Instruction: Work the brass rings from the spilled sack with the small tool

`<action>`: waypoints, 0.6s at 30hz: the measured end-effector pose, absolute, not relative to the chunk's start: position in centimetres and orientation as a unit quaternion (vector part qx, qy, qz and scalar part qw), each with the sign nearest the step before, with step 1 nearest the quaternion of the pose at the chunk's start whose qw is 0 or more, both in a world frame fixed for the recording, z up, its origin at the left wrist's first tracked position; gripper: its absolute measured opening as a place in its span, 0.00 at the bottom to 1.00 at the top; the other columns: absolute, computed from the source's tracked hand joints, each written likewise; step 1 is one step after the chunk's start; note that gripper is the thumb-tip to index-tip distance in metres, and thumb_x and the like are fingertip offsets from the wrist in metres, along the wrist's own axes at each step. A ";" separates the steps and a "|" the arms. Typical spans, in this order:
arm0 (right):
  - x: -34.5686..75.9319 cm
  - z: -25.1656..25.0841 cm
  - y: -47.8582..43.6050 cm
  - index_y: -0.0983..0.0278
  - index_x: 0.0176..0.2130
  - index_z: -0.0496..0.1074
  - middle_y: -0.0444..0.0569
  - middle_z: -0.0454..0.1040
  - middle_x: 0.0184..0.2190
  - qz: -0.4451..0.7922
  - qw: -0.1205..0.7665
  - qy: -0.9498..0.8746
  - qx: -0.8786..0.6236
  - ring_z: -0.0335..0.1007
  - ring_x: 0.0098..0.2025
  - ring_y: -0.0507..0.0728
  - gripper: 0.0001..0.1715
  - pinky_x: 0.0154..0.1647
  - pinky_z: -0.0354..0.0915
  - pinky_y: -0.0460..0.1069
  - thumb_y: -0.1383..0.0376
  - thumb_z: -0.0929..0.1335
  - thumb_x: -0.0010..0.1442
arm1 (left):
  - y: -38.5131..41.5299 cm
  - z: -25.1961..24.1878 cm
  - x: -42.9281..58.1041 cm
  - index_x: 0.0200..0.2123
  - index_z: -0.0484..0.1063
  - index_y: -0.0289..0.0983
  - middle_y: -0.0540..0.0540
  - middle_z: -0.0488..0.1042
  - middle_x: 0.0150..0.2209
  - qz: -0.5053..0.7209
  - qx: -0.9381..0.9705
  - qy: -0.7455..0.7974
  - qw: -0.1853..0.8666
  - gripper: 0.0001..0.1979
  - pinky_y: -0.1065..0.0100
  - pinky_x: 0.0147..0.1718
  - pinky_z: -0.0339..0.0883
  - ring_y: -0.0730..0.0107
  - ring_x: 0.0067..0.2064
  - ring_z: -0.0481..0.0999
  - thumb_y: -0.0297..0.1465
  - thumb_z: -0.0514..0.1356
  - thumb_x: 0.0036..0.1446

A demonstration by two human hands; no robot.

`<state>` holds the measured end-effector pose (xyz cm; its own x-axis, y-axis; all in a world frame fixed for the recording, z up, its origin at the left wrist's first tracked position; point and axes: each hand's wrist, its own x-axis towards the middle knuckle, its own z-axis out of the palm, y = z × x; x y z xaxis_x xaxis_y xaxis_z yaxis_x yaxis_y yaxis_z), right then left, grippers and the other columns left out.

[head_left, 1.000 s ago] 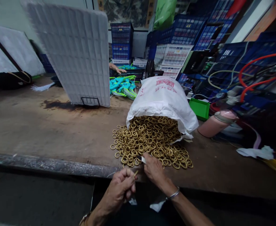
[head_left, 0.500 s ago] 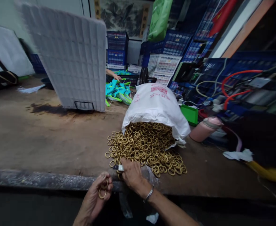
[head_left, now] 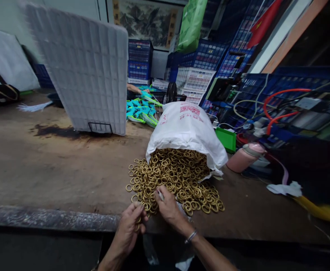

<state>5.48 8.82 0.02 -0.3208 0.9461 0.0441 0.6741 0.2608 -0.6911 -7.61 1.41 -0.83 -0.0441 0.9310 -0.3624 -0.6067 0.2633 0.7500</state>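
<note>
Just behind rings (head_left: 179, 165): white sack (head_left: 187, 122), pink container (head_left: 242, 160) beside.

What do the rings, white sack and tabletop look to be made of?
Rings: probably metal, brass-like, from their dull golden sheen; coated plastic is possible. White sack: likely plastic, perhaps woven, from its crinkled, slightly glossy surface. Tabletop: seemingly wood or board, matt brown with dark stains.
</note>
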 end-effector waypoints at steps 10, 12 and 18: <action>6.9 0.5 7.6 0.62 0.29 0.58 0.37 0.56 0.19 0.516 0.312 -0.641 -0.474 0.52 0.22 0.48 0.12 0.23 0.53 0.43 0.56 0.59 0.56 | 3.1 0.2 -5.0 0.29 0.64 0.36 0.58 0.57 0.16 0.528 0.277 0.528 0.604 0.17 0.79 0.13 0.45 0.82 0.15 0.53 0.45 0.58 0.47; 7.0 0.6 7.6 0.62 0.28 0.58 0.37 0.56 0.19 0.523 0.309 -0.634 -0.478 0.52 0.22 0.48 0.12 0.23 0.53 0.43 0.56 0.60 0.55 | 3.2 0.6 -4.8 0.26 0.64 0.36 0.57 0.57 0.17 0.534 0.311 0.527 0.583 0.16 0.77 0.16 0.49 0.81 0.17 0.54 0.44 0.59 0.46; 7.3 1.1 7.6 0.63 0.24 0.58 0.37 0.55 0.20 0.489 0.300 -0.649 -0.499 0.51 0.24 0.48 0.11 0.25 0.52 0.42 0.59 0.61 0.53 | 3.4 0.2 -4.3 0.20 0.66 0.35 0.53 0.61 0.19 0.550 0.398 0.507 0.532 0.17 0.74 0.24 0.56 0.76 0.23 0.59 0.44 0.61 0.44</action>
